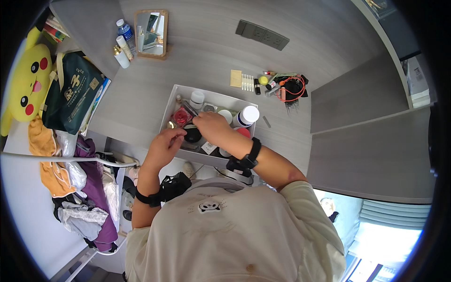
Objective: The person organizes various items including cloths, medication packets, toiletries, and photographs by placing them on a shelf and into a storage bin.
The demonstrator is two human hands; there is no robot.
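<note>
A white open box [170,105] full of small containers stands at the desk's front edge. Over its left front rim, my left hand [165,146] has its thumb and fingers curled near a round black case [192,134]; whether it holds anything cannot be told. My right hand [212,126] reaches into the middle of the box, its fingertips at a dark slim tube [189,108]. Left of that tube lies a red item [181,117] in clear packaging. A white-capped jar [197,98] stands at the back, and a white bottle [247,115] rises at the right end.
Behind the box to the right lie single-use vials [247,82], small tubes and an orange cord [303,84]. A small grey strip [266,121] is right of the box. A framed mirror [151,33] and several bottles [122,56] stand back left. A power strip [262,34] is on the wall.
</note>
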